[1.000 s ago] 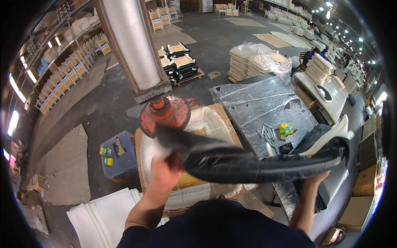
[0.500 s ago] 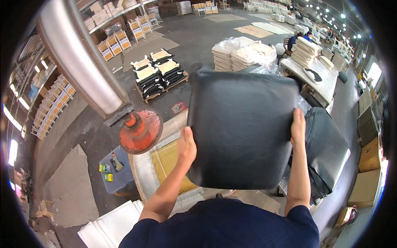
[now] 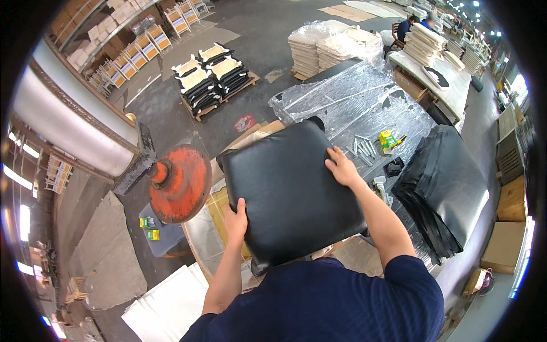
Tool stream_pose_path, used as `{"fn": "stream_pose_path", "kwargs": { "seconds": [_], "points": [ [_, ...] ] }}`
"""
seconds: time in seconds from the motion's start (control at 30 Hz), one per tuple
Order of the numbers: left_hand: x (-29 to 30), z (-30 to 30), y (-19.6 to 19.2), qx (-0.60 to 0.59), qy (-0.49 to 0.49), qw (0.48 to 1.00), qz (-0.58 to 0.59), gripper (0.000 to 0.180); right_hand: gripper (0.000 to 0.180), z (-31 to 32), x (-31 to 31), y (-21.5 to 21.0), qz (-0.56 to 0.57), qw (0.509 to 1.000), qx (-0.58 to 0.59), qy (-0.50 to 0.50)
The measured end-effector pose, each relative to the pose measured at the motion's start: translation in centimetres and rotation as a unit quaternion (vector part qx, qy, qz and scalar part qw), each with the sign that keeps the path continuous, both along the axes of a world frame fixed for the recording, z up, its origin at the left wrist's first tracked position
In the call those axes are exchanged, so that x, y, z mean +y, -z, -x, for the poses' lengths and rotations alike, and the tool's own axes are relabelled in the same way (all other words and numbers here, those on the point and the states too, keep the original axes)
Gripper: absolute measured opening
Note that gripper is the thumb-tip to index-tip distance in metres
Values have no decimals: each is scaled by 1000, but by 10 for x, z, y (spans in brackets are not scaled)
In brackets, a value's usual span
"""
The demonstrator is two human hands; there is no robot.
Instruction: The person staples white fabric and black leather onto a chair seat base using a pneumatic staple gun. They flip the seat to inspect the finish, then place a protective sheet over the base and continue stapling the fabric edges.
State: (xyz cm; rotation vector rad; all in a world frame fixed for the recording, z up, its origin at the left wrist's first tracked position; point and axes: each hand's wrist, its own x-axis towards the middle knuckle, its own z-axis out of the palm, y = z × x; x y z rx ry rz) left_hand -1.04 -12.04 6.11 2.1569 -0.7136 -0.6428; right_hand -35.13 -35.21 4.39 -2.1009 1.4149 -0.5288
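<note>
A square black padded seat cushion point(image 3: 288, 191) lies flat over the work surface in front of me. My left hand point(image 3: 235, 219) grips its left edge, thumb on top. My right hand point(image 3: 342, 167) rests on its right edge with fingers spread over the cover. A round orange disc point(image 3: 179, 182) on a stand sits just left of the cushion.
A stack of black covers point(image 3: 441, 188) lies to the right. Clear plastic sheeting point(image 3: 347, 100) covers the table behind, with loose screws and a yellow-green box point(image 3: 387, 138). Pallets of cushions point(image 3: 213, 77) stand on the floor beyond. White boards point(image 3: 165, 308) lie lower left. A person point(image 3: 407, 25) sits far back.
The cushion has come down from being held up on edge to lying flat on the surface. Both hands stayed on its sides and lowered with it.
</note>
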Motion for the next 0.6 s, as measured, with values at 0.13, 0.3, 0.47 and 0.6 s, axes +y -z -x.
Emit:
{"fn": "stream_pose_path", "kwargs": {
  "seconds": [0.13,0.3,0.47,0.6],
  "points": [
    [-10,6,1,-155,77,984,-45,77,82,-18,53,9,73,986,151,-15],
    [-90,-1,-11,-342,203,916,-52,73,83,-43,65,-5,118,975,185,-42],
    [-176,-30,-17,-342,232,906,-94,65,79,-98,59,-14,125,961,173,-174],
    [-209,-76,-12,-320,256,909,-75,55,78,-158,42,-19,134,946,150,-255]
  ]
}}
